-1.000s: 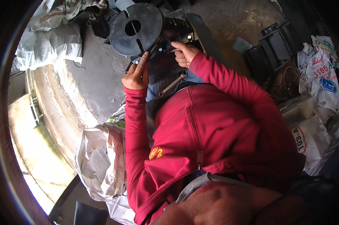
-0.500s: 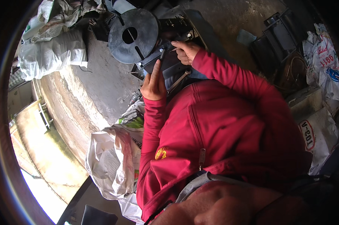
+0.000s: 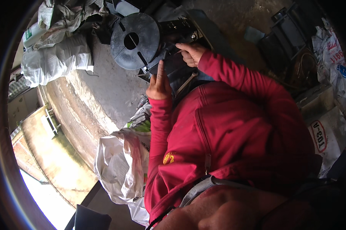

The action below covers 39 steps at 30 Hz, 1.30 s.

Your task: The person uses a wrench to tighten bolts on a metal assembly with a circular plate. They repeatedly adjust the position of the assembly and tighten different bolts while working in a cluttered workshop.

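Observation:
My left hand (image 3: 158, 85) has its index finger stretched forward, the tip against a small dark part (image 3: 166, 54) beside a round grey metal disc (image 3: 142, 27). Its other fingers are bent, and I see nothing gripped in them. My right hand (image 3: 193, 55) is closed in a pinch just right of that part; what it holds is too small and dark to make out. The disc has a round centre hole and slots, and sits on a dark metal assembly. A bolt head (image 3: 145, 68) shows at its lower edge. A wrench (image 3: 187, 82) lies between my hands and my body.
White plastic-wrapped bundles (image 3: 58, 61) lie at the far left. A white sack (image 3: 119, 165) stands beside my left arm. To the right are dark metal parts (image 3: 284, 34), printed sacks (image 3: 322, 138) and a grey block (image 3: 314, 99). A power tool (image 3: 142, 101) lies near my left wrist.
The view has shifted slightly. The small dark part at my left fingertip now covers the bright bolt head seen there earlier. Both hands keep nearly the same pose.

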### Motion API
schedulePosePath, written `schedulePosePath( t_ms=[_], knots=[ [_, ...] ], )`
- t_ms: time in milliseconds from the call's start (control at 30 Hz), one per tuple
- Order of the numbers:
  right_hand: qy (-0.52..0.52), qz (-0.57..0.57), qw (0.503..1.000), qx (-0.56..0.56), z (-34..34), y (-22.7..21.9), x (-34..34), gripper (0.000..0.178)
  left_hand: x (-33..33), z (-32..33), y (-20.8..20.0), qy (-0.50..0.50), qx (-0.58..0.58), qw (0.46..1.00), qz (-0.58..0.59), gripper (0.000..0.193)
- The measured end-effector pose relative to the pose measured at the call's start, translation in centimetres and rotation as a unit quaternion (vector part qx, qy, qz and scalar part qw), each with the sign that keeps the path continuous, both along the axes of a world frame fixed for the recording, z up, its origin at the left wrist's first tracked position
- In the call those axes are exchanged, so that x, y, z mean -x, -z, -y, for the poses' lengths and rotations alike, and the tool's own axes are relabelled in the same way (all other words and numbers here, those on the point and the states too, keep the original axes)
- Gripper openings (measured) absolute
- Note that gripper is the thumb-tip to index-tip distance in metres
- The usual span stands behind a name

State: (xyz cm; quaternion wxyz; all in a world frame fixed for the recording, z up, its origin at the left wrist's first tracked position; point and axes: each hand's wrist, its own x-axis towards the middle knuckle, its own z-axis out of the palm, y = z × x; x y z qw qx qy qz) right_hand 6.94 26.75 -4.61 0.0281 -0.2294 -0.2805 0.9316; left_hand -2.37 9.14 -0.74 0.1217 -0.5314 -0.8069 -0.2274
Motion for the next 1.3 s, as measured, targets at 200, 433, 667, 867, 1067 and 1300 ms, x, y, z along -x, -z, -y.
schedulePosePath(
  t_ms=[200, 433, 667, 867, 1067, 1300],
  knots=[
    [0.001, -0.002, 1.000, 0.001, -0.8, 0.7, -0.1, 0.041, -0.5, -0.1, -1.2, 0.032, -0.127, 0.990, 0.046, 0.052],
    [0.001, 0.004, 1.000, -0.005, -0.9, 0.0, 0.3, 0.042, 0.3, 0.0, -0.5, 0.003, -0.060, 0.997, 0.042, 0.051],
    [0.006, 0.016, 1.000, -0.001, -0.6, -0.3, 0.4, 0.045, 0.3, -0.9, 0.1, 0.009, -0.024, 0.999, 0.045, 0.056],
    [0.006, 0.009, 1.000, 0.009, -0.4, -0.2, 0.0, 0.042, 0.0, 0.2, -0.6, 0.041, -0.098, 0.994, 0.006, 0.060],
    [-0.008, 0.024, 1.000, -0.008, -0.7, 0.4, 0.3, 0.036, 0.7, 0.2, -0.2, 0.019, -0.098, 0.995, 0.020, 0.058],
    [0.005, 0.003, 1.000, 0.013, -0.5, -0.2, 0.5, 0.036, 2.8, -0.3, -1.1, 0.035, 0.009, 0.999, 0.016, 0.053]
  ],
)
